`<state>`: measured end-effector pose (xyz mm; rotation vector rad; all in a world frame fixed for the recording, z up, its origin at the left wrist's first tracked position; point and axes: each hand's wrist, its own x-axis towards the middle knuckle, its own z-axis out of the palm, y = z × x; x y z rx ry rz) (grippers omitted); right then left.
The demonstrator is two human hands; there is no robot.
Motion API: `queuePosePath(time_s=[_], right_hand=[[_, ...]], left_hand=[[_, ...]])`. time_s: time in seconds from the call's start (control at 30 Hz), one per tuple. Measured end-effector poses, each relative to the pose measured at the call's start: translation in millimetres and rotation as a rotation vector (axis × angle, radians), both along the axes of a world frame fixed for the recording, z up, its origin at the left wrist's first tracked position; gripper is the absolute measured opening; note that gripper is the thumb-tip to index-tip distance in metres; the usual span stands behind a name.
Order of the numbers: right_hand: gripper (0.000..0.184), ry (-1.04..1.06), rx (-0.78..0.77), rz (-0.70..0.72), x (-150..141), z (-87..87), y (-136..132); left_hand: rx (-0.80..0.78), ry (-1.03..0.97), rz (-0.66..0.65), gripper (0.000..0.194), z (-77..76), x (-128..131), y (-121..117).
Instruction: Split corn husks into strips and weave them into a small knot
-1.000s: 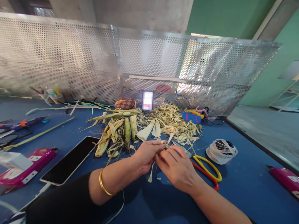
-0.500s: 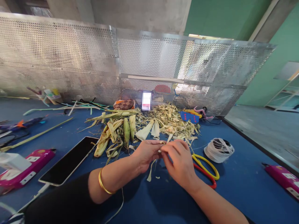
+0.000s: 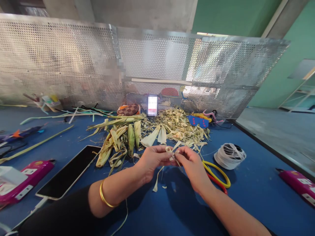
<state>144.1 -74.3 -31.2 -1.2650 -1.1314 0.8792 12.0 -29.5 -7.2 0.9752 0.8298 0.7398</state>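
Observation:
Close together above the blue table, my left hand [image 3: 153, 161] and my right hand [image 3: 191, 164] pinch a small piece of pale corn husk [image 3: 169, 150] between the fingertips. The husk is looped like a little bow, with a thin strip sticking up and another hanging below. Some of it is hidden by my fingers. Just beyond my hands lie two broad pale husk pieces [image 3: 152, 136]. Beside my right hand rest scissors with yellow and red handles [image 3: 222, 178], their blades out of sight behind it.
A spool of white string [image 3: 230, 156] stands at the right. Corn husks [image 3: 115, 137] and a heap of shredded husk [image 3: 180, 123] lie ahead. At the left are a phone [image 3: 70, 172] and a magenta power strip [image 3: 31, 178]. A perforated metal screen [image 3: 152, 55] borders the far side.
My right hand has turned and lowered its fingers, so the looped husk between my hands shows more plainly. The view has shifted slightly.

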Motion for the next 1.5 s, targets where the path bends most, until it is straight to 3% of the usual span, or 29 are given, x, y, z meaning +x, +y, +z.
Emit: queuePosePath(time_s=[0.1, 0.17, 0.23, 0.33, 0.4, 0.5, 0.6, 0.73, 1.0, 1.23, 1.33, 1.5], right_hand=[[0.013, -0.043, 0.017, 0.019, 0, -1.7, -1], [0.009, -0.206, 0.075, 0.013, 2, -0.9, -5], [0.008, -0.445, 0.191, 0.011, 4, 1.8, -9], [0.028, -0.854, 0.431, 0.067, 6, 6.5, -12], [0.029, -1.084, 0.574, 0.059, 7, 8.2, -12], [0.026, -1.243, 0.715, -0.017, 8, 9.3, -9], [0.020, -1.134, 0.725, -0.089, 9, 11.4, -8], [0.013, -0.860, 0.519, -0.168, 16, 12.8, -5], [0.017, -0.741, 0.087, -0.031, 28, -0.6, 7], [0.015, -0.663, 0.035, -0.062, 16, 0.7, 4], [0.016, -0.526, 0.009, -0.063, 14, 2.1, 4], [0.016, -0.297, -0.041, 0.064, 20, 13.5, 1]], left_hand=[[0.026, 0.036, 0.088, 0.029, 1.2, -1, 2], [0.046, 0.057, 0.144, 0.028, 2.3, -2, 4], [0.059, 0.069, 0.179, 0.027, 2.7, -3, 6], [0.066, 0.073, 0.208, 0.028, 1.0, -3, 8], [0.072, 0.070, 0.216, 0.029, -0.7, -3, 8], [0.088, 0.064, 0.194, 0.025, -1.7, -2, 8], [0.115, 0.080, 0.116, 0.019, -0.6, -1, 5], [0.108, 0.089, -0.026, 0.016, 1.3, -1, 0], [0.013, 0.115, -0.106, 0.020, 1.0, -1, -2], [0.044, 0.129, -0.060, 0.026, -2.1, 1, -7], [0.085, 0.183, -0.002, 0.025, -3.9, 3, -8], [0.124, 0.152, 0.050, 0.021, -4.1, 2, -4]])
